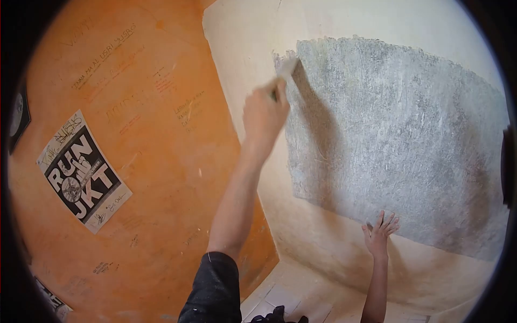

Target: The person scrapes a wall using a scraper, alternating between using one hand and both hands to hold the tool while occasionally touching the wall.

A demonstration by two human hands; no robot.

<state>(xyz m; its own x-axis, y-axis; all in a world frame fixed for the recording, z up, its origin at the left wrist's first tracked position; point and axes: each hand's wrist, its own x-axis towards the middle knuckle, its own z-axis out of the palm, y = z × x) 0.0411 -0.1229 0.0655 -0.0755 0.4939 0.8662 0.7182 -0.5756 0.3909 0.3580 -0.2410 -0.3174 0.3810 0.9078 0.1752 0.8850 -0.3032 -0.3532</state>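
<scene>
My left hand [265, 113] is closed around the handle of a scraper, raised against the pale wall. The scraper's blade [290, 68] meets the upper left border of a rough grey patch [377, 129], where the white surface [242, 70] begins. Most of the handle is hidden inside my fist. Lower down, my right hand [379, 232] lies spread on the wall at the patch's bottom edge, fingers apart and holding nothing. Shadows of my arm and the scraper fall across the grey area.
An orange wall [161, 215] with handwriting meets the pale wall at a corner on the left. On it hangs a black-and-white poster [83, 172]. Light floor tiles [291, 296] show at the bottom. A dark object [508, 167] stands at the right edge.
</scene>
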